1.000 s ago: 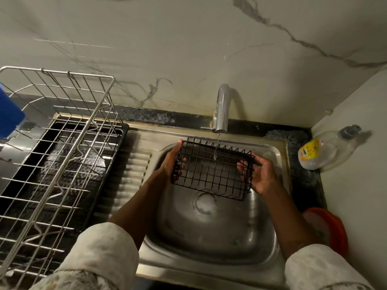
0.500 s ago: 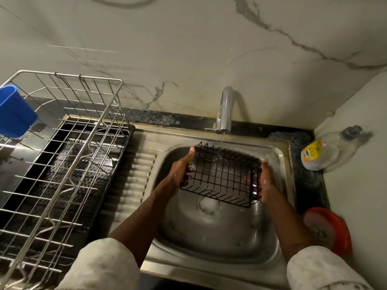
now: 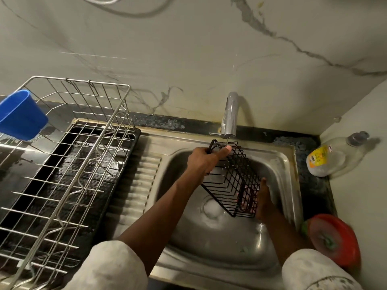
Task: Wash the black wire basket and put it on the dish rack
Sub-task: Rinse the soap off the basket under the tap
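- Right now the black wire basket (image 3: 234, 181) is over the basin of the steel sink (image 3: 278, 155), tipped steeply, with one end high under the faucet (image 3: 229, 114) and the other end low, just right of the drain (image 3: 211, 208).
- The left hand (image 3: 204, 162) grasps the basket's upper end, its fingers curled round the top wires and its thumb stretched along the rim.
- A thin stream of water (image 3: 227, 141) falls from the spout and meets the basket right at that thumb.
- The right hand (image 3: 263, 197) holds the basket's lower end: the thumb points up along the outer side, and the fingers show reddish through the mesh.
- Whether the basket's lowest corner touches the basin floor cannot be told.
- Both forearms reach in from pale, mottled sleeves at the bottom edge.
- The dish rack (image 3: 69, 164), silver wire over a wet black tray, stands to the left, beside the sink's ribbed drainboard and well apart from the basket.
- A blue cup (image 3: 19, 116) hangs at the rack's far left side.
- A clear bottle with a yellow label (image 3: 328, 158) lies tilted in the back right corner of the counter.
- An orange-red round object (image 3: 335, 239) sits near the sink's front right corner; it is too blurred to identify.
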The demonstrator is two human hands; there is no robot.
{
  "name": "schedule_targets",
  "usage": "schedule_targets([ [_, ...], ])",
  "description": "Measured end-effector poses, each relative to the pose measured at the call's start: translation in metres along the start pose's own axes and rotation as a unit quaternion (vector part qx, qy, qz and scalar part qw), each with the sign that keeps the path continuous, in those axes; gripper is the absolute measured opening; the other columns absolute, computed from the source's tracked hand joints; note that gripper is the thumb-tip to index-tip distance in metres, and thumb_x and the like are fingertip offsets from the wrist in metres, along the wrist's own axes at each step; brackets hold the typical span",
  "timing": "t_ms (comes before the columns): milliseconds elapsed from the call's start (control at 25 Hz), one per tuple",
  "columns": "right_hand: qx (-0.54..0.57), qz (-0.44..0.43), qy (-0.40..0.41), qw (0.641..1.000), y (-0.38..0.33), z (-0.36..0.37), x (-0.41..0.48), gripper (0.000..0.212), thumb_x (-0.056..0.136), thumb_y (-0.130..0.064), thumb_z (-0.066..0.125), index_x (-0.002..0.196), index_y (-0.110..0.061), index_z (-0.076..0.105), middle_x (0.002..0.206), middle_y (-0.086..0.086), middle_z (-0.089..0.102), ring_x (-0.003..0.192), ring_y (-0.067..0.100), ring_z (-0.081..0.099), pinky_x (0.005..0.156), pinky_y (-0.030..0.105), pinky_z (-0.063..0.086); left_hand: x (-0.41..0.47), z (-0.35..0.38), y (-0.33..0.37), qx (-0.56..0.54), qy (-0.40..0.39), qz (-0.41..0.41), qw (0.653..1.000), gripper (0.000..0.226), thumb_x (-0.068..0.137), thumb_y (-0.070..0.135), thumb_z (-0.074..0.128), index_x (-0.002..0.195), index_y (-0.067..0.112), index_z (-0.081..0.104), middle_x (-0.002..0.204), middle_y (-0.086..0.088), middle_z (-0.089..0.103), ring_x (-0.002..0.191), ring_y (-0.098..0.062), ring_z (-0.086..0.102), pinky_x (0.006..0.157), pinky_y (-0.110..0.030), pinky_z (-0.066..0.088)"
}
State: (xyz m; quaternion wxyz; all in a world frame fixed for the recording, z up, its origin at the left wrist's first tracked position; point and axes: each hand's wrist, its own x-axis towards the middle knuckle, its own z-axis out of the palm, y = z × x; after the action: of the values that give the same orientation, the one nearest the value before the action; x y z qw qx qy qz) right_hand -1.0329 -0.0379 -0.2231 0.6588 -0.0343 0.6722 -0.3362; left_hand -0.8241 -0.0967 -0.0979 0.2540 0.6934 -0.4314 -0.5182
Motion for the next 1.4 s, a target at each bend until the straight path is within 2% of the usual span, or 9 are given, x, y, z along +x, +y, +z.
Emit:
schedule_targets([
  [240, -0.015, 0.018, 0.005, 1.000, 0.007, -0.002, 0.009, 0.083, 0.095, -0.077, 0.020, 0.123, -0.011, 0.060, 0.109, 0.022, 0.068, 0.102, 0.039, 0.064, 0.084, 0.049, 0.053, 0.010, 0.014, 0.027, 0.000, 0.014, 0.010, 1.000, 0.036, 0.093, 0.049, 0.066, 0.101, 0.014, 0.070, 0.087, -0.006, 0.074, 0.072, -0.015, 0.073, 0.071, -0.033, 0.063],
  [400, -0.043, 0.045, -0.009, 0.998, 0.007, -0.001, 0.013, 0.078, 0.098, -0.071, 0.023, 0.106, -0.007, 0.068, 0.080, 0.019, 0.076, 0.090, 0.037, 0.067, 0.074, 0.042, 0.053, 0.018, 0.017, 0.033, -0.002, 0.032, -0.012, 0.999, 0.033, 0.092, 0.039, 0.071, 0.101, 0.008, 0.066, 0.092, -0.010, 0.074, 0.061, -0.015, 0.074, 0.055, -0.026, 0.061],
  [560, -0.075, 0.078, -0.046, 0.993, 0.011, 0.000, 0.021, 0.088, 0.091, -0.077, 0.033, 0.113, 0.000, 0.068, 0.094, 0.023, 0.073, 0.083, 0.041, 0.071, 0.077, 0.049, 0.056, 0.022, 0.011, 0.037, 0.011, 0.066, -0.030, 0.997, 0.031, 0.094, 0.035, 0.070, 0.097, 0.005, 0.064, 0.088, -0.011, 0.073, 0.042, -0.008, 0.063, 0.038, -0.017, 0.046],
  [720, -0.104, 0.119, -0.099, 0.982, 0.017, -0.003, 0.028, 0.094, 0.078, -0.080, 0.050, 0.123, 0.001, 0.068, 0.117, 0.028, 0.066, 0.100, 0.047, 0.065, 0.088, 0.061, 0.051, 0.029, 0.004, 0.034, 0.014, 0.084, -0.030, 0.996, 0.035, 0.094, 0.041, 0.069, 0.080, 0.010, 0.060, 0.079, -0.008, 0.071, 0.055, -0.013, 0.060, 0.056, -0.025, 0.052],
  [800, -0.108, 0.124, -0.115, 0.980, 0.014, 0.001, 0.025, 0.095, 0.075, -0.080, 0.052, 0.122, 0.002, 0.067, 0.115, 0.030, 0.066, 0.095, 0.047, 0.066, 0.086, 0.061, 0.051, 0.030, -0.002, 0.031, -0.005, 0.093, -0.035, 0.995, 0.038, 0.094, 0.042, 0.067, 0.076, 0.012, 0.054, 0.076, -0.008, 0.069, 0.057, -0.015, 0.057, 0.061, -0.029, 0.053],
  [960, -0.133, 0.120, -0.121, 0.976, 0.008, 0.010, 0.012, 0.089, 0.076, -0.077, 0.052, 0.109, 0.005, 0.068, 0.093, 0.028, 0.069, 0.086, 0.046, 0.068, 0.086, 0.058, 0.052, 0.030, -0.020, 0.017, -0.032, 0.085, -0.073, 0.993, 0.050, 0.091, 0.055, 0.066, 0.094, 0.006, 0.061, 0.075, -0.005, 0.065, 0.059, -0.014, 0.055, 0.051, -0.026, 0.043],
  [1080, -0.139, 0.100, -0.071, 0.983, 0.010, 0.014, 0.010, 0.094, 0.081, -0.082, 0.044, 0.119, 0.001, 0.064, 0.103, 0.032, 0.070, 0.095, 0.052, 0.068, 0.084, 0.066, 0.053, 0.027, -0.035, -0.001, -0.017, 0.078, -0.107, 0.991, 0.076, 0.074, 0.077, 0.067, 0.100, 0.006, 0.064, 0.081, -0.007, 0.066, 0.067, -0.018, 0.059, 0.053, -0.025, 0.044],
  [1200, -0.130, 0.082, -0.045, 0.987, 0.013, 0.016, 0.011, 0.100, 0.070, -0.089, 0.050, 0.124, -0.006, 0.061, 0.104, 0.030, 0.072, 0.092, 0.048, 0.071, 0.083, 0.068, 0.052, 0.020, -0.046, -0.017, 0.002, 0.064, -0.100, 0.993, 0.088, 0.056, 0.091, 0.064, 0.094, 0.012, 0.070, 0.076, -0.005, 0.066, 0.065, -0.019, 0.057, 0.058, -0.028, 0.045],
  [1400, -0.100, 0.008, -0.044, 0.994, 0.021, 0.011, 0.002, 0.079, 0.083, -0.079, 0.048, 0.114, -0.011, 0.073, 0.107, 0.018, 0.075, 0.101, 0.037, 0.071, 0.094, 0.057, 0.053, 0.006, -0.057, -0.034, -0.002, -0.014, -0.043, 0.999, 0.077, 0.057, 0.096, 0.061, 0.099, 0.031, 0.072, 0.071, -0.001, 0.056, 0.056, -0.016, 0.045, 0.046, -0.026, 0.039],
])
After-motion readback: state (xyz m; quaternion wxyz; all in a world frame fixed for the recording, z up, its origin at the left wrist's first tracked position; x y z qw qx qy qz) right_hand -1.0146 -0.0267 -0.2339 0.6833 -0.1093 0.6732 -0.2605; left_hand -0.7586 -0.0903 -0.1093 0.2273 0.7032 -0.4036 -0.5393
